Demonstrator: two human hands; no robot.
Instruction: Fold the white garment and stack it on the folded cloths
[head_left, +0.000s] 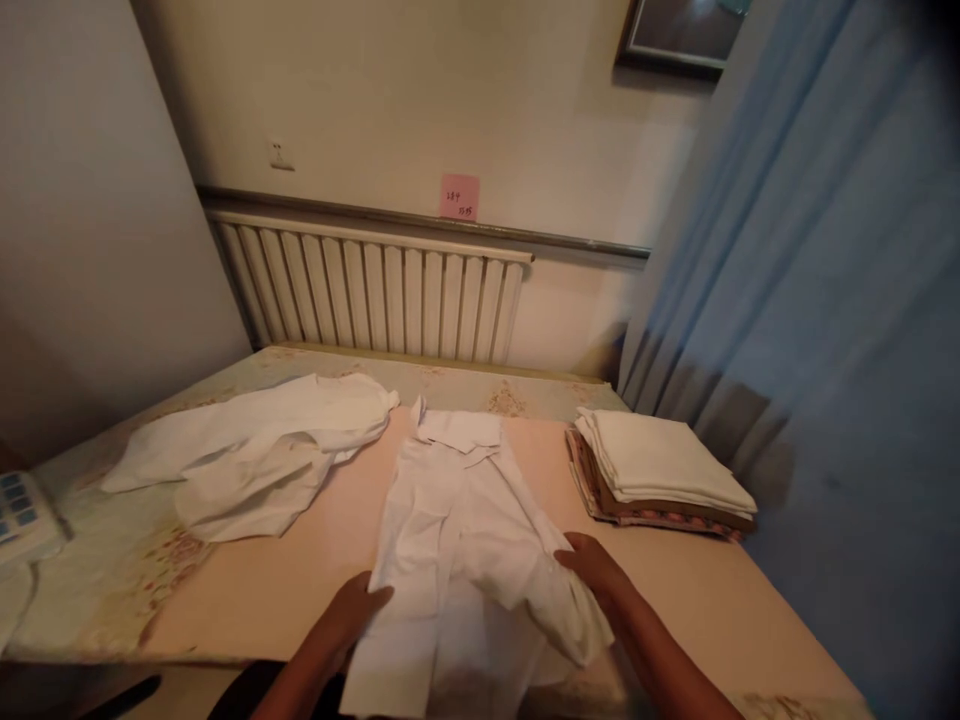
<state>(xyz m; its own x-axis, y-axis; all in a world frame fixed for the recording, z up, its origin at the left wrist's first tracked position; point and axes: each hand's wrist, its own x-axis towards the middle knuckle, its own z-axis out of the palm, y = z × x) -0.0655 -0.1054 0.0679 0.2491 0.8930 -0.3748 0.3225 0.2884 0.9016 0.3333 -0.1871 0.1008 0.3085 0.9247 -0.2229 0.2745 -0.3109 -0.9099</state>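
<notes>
A white garment (420, 520) lies lengthwise before me, with a folded-over part at its far end. Its near end reaches the table's front edge; I cannot tell whether it is a shirt or trousers. My left hand (356, 608) is closed on its left edge, the thumb on top and the other fingers mostly hidden beneath. On the other side, my right hand (589, 565) grips its right edge, where the cloth is bunched and hangs in loose folds. Another white garment (277, 450), loosely spread and wrinkled, rests on the left.
Folded cloths (664, 460), white over brown and patterned, are stacked at right. A pink sheet (240, 600) covers part of the flowered tablecloth (97, 570). A device with keys (26, 515) sits far left. Behind stands a radiator (375, 285); a blue curtain (825, 350) borders the right.
</notes>
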